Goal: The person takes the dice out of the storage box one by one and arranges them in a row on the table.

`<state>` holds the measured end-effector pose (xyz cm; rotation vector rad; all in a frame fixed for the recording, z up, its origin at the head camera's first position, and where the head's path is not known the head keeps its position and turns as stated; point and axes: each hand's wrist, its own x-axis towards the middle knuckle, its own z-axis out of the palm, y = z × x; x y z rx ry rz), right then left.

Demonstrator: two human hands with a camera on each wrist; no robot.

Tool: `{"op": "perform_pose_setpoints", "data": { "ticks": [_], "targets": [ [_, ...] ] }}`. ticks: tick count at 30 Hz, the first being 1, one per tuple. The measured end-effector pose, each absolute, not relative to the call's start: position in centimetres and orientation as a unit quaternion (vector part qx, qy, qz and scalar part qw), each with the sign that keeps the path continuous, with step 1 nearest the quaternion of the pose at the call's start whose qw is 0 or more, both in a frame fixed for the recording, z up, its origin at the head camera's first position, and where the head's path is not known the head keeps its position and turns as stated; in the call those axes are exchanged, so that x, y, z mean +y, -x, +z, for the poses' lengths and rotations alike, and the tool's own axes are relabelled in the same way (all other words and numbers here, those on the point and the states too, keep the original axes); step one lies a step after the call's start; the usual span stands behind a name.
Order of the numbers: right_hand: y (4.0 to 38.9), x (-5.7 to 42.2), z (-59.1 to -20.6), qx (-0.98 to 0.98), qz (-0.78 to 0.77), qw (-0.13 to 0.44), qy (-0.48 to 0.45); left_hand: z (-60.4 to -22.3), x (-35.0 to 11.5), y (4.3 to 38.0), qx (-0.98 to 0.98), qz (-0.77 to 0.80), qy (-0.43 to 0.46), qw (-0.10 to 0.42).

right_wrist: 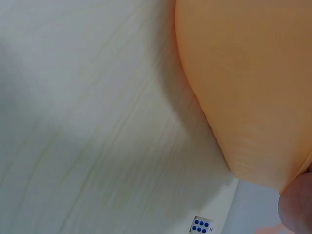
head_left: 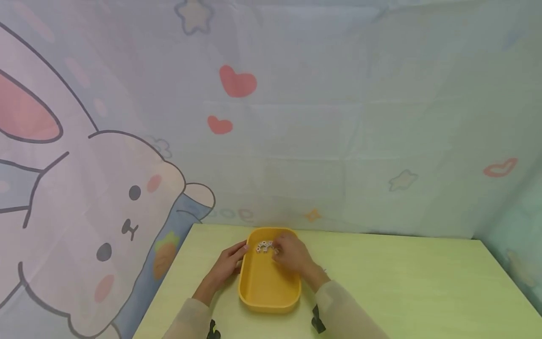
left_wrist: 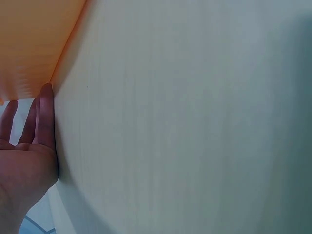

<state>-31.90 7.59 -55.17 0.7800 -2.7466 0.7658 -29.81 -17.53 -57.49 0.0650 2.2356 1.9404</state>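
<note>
A yellow tray (head_left: 271,294) stands on the table, with several white dice (head_left: 265,246) clustered at its far end. At the tray's left side, my left hand (head_left: 226,266) holds on with the thumb at the rim and the fingers outside; in the left wrist view those fingers (left_wrist: 45,117) reach up to the tray's outer wall (left_wrist: 34,53). My right hand (head_left: 292,253) reaches over the right rim, its bent fingers down at the dice. Its fingertips are hidden, so whether they pinch a die cannot be told. The right wrist view shows only a bit of this hand (right_wrist: 296,207).
A single die (right_wrist: 200,224) with blue dots lies on the table outside the tray, close to the right wrist. The pale green table (head_left: 402,282) extends widely to the right. Behind it hangs a cloth (head_left: 296,117) printed with a rabbit, hearts and stars.
</note>
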Motion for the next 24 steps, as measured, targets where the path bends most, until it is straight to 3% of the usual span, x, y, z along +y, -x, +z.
{"op": "perform_pose_setpoints", "data": {
  "ticks": [24],
  "targets": [
    [30.5, 6.5, -55.3, -0.954, 0.148, 0.094, -0.244, -57.1, -17.9, 29.2, 0.743, 0.662, -0.034, 0.096]
  ]
}}
